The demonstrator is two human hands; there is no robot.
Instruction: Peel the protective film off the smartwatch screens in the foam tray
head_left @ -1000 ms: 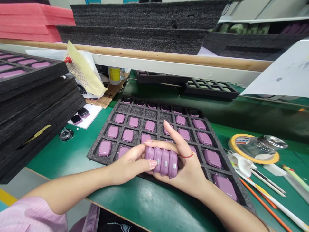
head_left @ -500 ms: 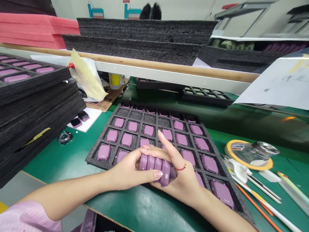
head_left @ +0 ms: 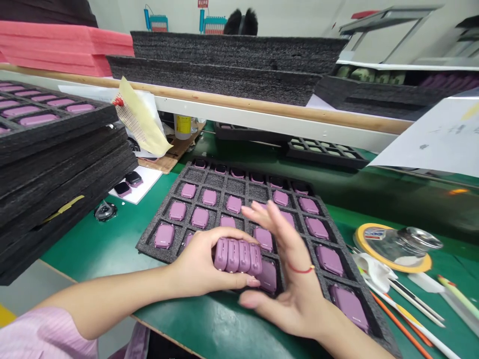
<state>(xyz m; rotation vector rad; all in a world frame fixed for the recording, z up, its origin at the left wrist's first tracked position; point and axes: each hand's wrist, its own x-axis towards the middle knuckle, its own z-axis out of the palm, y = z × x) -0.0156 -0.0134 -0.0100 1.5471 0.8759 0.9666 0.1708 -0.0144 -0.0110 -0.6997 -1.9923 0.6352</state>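
My left hand (head_left: 198, 262) is closed round a row of several purple smartwatch cases (head_left: 238, 255), pressed side by side with their narrow edges up. My right hand (head_left: 301, 289) is just right of that row, thumb and fingers spread, with nothing in it and slightly blurred. Below both hands lies a black foam tray (head_left: 235, 187) with square compartments. Purple watch cases such as the one (head_left: 350, 306) at its front right corner sit in many of them. The far row holds watches with dark screens facing up. My hands hide part of the tray's front.
At left rises a stack of black foam trays (head_left: 56, 164). Two watches (head_left: 127, 184) lie on white paper beside it. On the right stand a glass bottle with a metal top (head_left: 415, 244), sticks and orange tools (head_left: 404, 324). A shelf edge (head_left: 262, 109) crosses behind.
My right hand has let go of the row of watch cases and moved to the right, its fingers opening. The row has turned slightly in my left hand. The view has shifted a little.
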